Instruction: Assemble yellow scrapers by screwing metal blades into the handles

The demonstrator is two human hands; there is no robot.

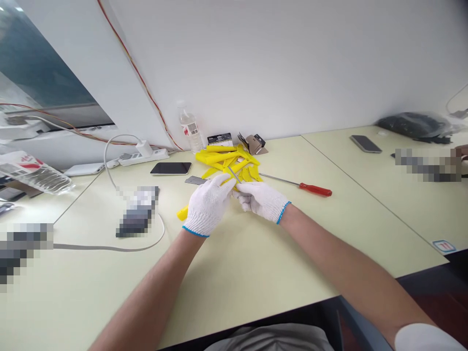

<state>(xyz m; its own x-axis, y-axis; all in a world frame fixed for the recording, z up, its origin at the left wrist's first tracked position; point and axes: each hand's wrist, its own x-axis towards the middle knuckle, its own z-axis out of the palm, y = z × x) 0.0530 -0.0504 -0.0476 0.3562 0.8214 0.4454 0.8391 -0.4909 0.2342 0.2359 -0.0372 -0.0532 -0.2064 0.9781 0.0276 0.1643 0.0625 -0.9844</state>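
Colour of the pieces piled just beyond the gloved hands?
The piled pieces are bright yellow; the head view shows them best.

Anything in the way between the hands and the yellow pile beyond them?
Nothing visible blocks them: the left hand and right hand are at the near edge of the yellow pile. A thin grey strip at the hands covers only a sliver.

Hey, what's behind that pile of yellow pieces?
A clear bottle at back left, a black-and-white card and brown packaging. The yellow pieces cover the card's bottom, which can't be seen.
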